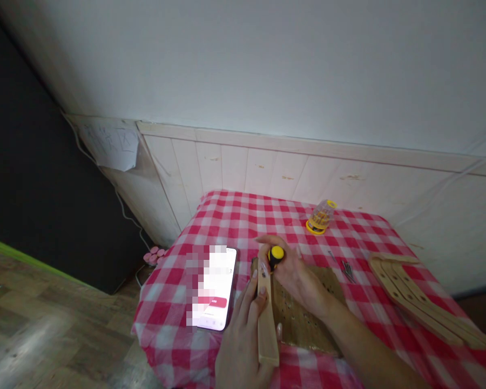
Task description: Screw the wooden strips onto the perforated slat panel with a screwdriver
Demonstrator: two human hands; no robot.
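Note:
My left hand (242, 335) is closed around a light wooden strip (268, 337), its fingers along the left side and over the top. The strip lies lengthwise, pointing away from me, over a worn wooden board (297, 321) dotted with small holes. Near the strip's far end, my right hand (297, 273) curls its fingers around a screwdriver (276, 254) with a yellow and black handle. The screwdriver's tip is hidden. Beside my left hand lies a phone (218, 292) with a lit screen.
Several curved wooden strips with holes (409, 297) lie on the right of the checkered tablecloth (243, 216). Loose screws or bits (347, 269) sit beyond the board. A clear, yellow-based bit holder (321, 218) stands near the panelled wall (267, 165).

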